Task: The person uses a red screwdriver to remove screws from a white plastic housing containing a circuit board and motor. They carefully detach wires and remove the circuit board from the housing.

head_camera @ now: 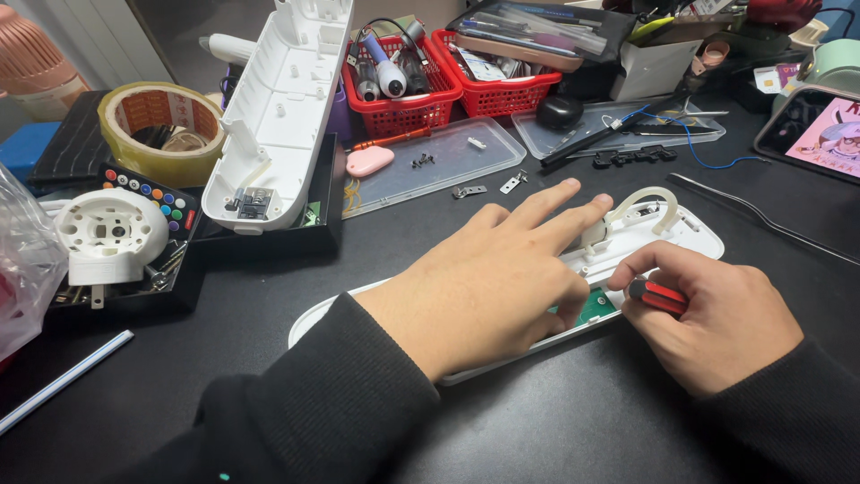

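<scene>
Dark desk (pixel 502 421), matte black, crowded along its far edge; all positions are given relative to the long white housing half (pixel 690 235) lying flat at centre.

- White housing half, one: laid open side up so that its green circuit board (pixel 595 306) is exposed.
- Left hand (pixel 488 287), one: pressed flat on the housing with fingers spread, apparently to steady it; its grip is open, nothing enclosed.
- Right hand (pixel 717 327), one: at the near right edge of the housing, grip closed around a red-and-black screwdriver handle (pixel 657 296), the tip hidden but seemingly angled toward the board.
- Second white housing half (pixel 282 108), one: far left, propped at a slant on a black box.
- Red baskets (pixel 403 112), two: beyond the housing, holding tools.
- Clear plastic lids (pixel 439 166), two: just beyond, seemingly used as trays for small loose screws and brackets.
- Tape roll (pixel 159 133), one: far left.
</scene>
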